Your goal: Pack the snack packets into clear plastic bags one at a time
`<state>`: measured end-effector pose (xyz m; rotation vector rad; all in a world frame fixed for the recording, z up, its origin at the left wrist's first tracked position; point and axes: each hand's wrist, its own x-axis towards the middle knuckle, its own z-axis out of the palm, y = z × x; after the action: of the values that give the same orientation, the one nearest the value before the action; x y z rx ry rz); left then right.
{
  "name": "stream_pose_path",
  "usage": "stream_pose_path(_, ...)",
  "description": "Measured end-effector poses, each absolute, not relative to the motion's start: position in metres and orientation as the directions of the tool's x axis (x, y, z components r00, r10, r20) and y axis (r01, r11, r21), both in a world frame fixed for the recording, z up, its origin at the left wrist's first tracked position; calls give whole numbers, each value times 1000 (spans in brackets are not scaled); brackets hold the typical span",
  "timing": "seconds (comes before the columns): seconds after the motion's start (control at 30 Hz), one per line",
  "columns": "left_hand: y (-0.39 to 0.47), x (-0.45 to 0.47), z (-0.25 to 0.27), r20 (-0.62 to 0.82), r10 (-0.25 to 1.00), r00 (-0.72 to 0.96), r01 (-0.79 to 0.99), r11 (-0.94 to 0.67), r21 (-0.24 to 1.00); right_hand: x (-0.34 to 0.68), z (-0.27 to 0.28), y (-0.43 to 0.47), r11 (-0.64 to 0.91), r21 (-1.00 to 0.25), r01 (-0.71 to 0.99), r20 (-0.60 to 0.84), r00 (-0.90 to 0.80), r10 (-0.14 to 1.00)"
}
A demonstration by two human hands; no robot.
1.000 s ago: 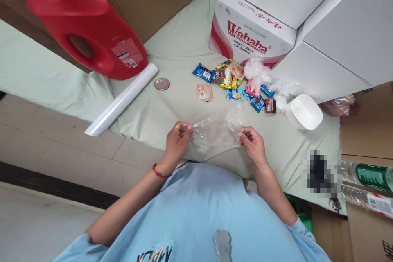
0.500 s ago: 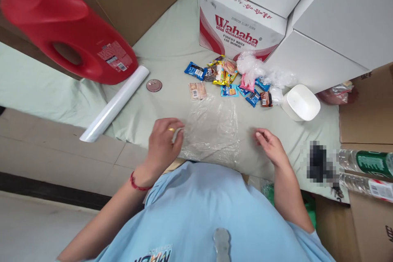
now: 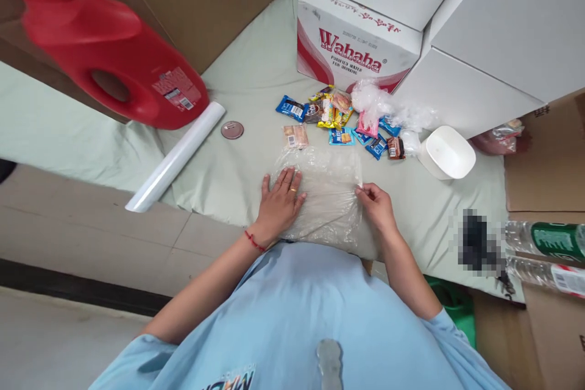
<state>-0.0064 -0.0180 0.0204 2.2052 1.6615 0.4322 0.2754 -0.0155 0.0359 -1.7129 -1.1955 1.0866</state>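
The person's left hand (image 3: pixel 281 204) is lying flat, fingers spread, pressing on a thin, crinkled piece of clear plastic (image 3: pixel 331 207), which is covering a roughly square patch of the pale green cloth (image 3: pixel 256 158) in front of the blue shirt (image 3: pixel 311 304). The right hand (image 3: pixel 378 210) is pinching the plastic's right edge between its fingertips. Just beyond, glossy snack packets (image 3: pixel 336 113) are lying in a loose cluster, and a white tub (image 3: pixel 429 158) with rounded corners is standing to their right. Leftward, a smooth white roll (image 3: pixel 176 158) is resting near a flat, round disc (image 3: pixel 232 130).
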Motion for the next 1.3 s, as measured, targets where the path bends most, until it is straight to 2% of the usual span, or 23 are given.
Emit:
stream_pose_path(0.13,-18,-8,21,40,967,250,849,-239,471,301,36,-44,-342,-891,297,-275,246,930)
stream_pose_path(0.23,-14,-8,20,52,961,272,844,-264,468,314,34,-57,-359,-868,344,-268,284,921)
stream_pose_path(0.37,-13,-9,18,61,950,307,841,-301,450,325,40,-52,-335,-846,415,-129,451,883)
stream_pose_path(0.43,-15,-10,17,64,945,320,840,-314,442,323,48,-37,-288,-844,452,-51,468,882)
stream_pose_path(0.5,-17,-11,17,74,941,330,837,-328,437,313,57,-16,-212,-838,502,-11,373,928)
stream_pose_path(0.57,-19,-11,16,87,939,331,835,-335,436,295,63,11,-117,-808,578,-4,194,981)
stream_pose_path(0.7,-20,-11,17,107,938,329,835,-342,432,235,65,67,47,-672,739,-41,-100,994)
stream_pose_path(0.83,-19,-11,17,103,935,339,847,-351,399,153,58,109,162,-460,873,16,-174,985)
stream_pose_path(1.03,-18,-11,20,48,943,329,884,-325,337,76,58,133,85,-212,974,-102,-109,989)
stream_pose_path(1.17,-18,-10,20,47,942,333,885,-329,330,93,73,125,195,-220,956,-42,-209,977)
stream_pose_path(1.3,-19,-10,19,74,940,332,877,-337,343,147,98,94,406,-306,861,175,-368,913)
